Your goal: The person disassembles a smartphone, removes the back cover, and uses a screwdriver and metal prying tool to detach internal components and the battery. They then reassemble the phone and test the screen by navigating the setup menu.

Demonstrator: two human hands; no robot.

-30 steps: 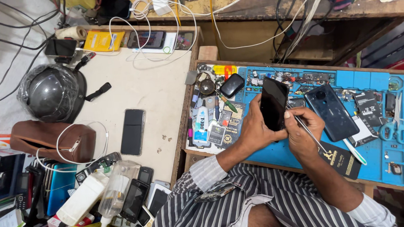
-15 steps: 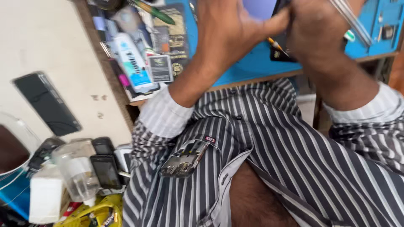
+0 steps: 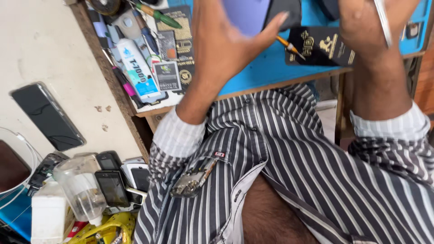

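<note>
Our left hand is raised in front of us, fingers spread and curled, thumb pointing right. Our right hand is up beside it, closed in a pinch, its back facing us. Both forearms rise from rolled striped cuffs, well apart at the wrists.

**Screens and packets around the blue mat**

A white glue tube with a blue label is laid just left of the blue mat. Beside it, two small dark labelled packets are seen. A black card with gold print rests on the mat's near edge. Well left of the mat, a dark-screened phone lies on the pale counter; below it, small dark-screened phones are piled.
</note>
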